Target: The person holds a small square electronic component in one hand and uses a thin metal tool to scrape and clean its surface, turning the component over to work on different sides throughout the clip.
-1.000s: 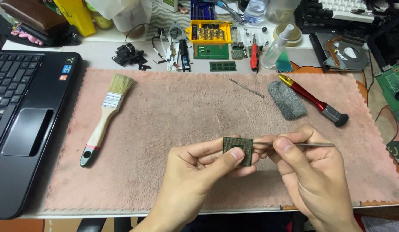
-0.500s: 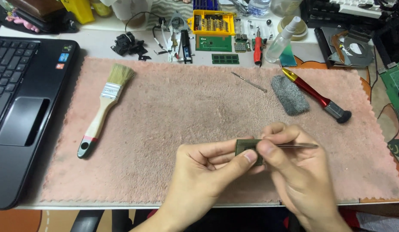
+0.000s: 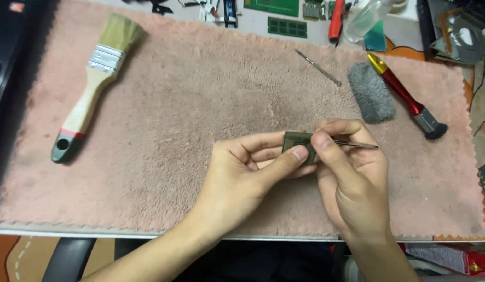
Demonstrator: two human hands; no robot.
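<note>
My left hand (image 3: 247, 169) pinches a small dark green square chip (image 3: 296, 140) between thumb and fingers, just above the pink fleece mat (image 3: 200, 104). My right hand (image 3: 352, 177) grips a thin metal tool (image 3: 357, 144), which may be tweezers, with its tip at the chip's right side and its tail pointing right. Both hands are close together over the mat's front middle. My fingers hide most of the chip.
A wooden-handled paintbrush (image 3: 91, 99) lies at the mat's left. A grey pad (image 3: 371, 93), a red-handled brush (image 3: 404, 96) and a thin metal pin (image 3: 318, 67) lie at the right. Green circuit boards (image 3: 287, 26) and small tools sit beyond the mat. A laptop edge (image 3: 2, 78) is at far left.
The camera has moved closer and lower, so the laptop and the back of the table have mostly left the view. My hands still hold the chip and the tool together in the same way.
</note>
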